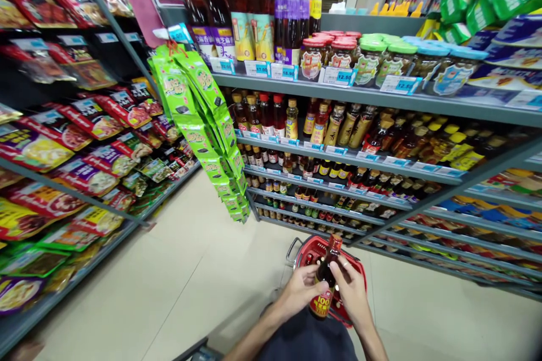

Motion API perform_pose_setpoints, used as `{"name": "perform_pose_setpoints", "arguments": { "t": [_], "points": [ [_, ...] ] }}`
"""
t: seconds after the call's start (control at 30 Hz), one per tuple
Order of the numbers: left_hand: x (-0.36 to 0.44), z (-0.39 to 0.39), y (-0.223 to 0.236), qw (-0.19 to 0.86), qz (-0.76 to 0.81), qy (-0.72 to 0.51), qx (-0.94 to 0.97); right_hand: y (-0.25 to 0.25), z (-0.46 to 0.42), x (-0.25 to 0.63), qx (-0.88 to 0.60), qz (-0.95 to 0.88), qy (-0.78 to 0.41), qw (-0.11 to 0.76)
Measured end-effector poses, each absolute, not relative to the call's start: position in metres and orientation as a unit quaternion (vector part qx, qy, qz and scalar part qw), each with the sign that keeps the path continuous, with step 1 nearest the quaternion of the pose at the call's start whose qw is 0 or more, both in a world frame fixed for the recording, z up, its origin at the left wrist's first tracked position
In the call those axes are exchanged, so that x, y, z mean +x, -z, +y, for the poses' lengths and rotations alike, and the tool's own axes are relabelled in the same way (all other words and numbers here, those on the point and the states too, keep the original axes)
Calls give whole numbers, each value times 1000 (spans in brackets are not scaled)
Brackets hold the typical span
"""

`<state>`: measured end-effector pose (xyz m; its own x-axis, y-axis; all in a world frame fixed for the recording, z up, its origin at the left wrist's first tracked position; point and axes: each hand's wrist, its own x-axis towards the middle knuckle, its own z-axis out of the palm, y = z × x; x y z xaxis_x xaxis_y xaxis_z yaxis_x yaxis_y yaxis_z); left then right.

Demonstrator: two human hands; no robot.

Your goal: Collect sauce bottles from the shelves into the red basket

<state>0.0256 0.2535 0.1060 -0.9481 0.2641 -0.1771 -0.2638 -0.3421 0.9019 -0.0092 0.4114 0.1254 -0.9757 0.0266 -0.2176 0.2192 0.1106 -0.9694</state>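
Between both hands I hold a dark glass bottle (322,299) with a red cap and a red and yellow label marked 100. It leans slightly, cap end toward the shelves. My left hand (301,292) is closed round its left side, thumb across the label. On the right side, my right hand (349,285) grips the upper body and shoulder of the bottle. Below and behind it stands a red shopping basket (359,268) with a dark handle; small items inside are partly hidden by my hands and the bottle.
Ahead, a grey shelf unit (271,86) carries oil bottles, jars (313,59) and rows of small sauce bottles. Green snack packets (190,118) hang at its left corner. Bagged seasonings (88,175) fill racks at left. Pale floor tiles (186,271) lie between.
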Motion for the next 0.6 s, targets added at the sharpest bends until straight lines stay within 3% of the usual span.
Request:
{"name": "perform_pose_setpoints", "arguments": {
  "t": [0.6],
  "points": [
    [37, 257, -110, 171, 561, -810, -11, -127, 413, -1, 99, 717, 684, 90]
  ]
}}
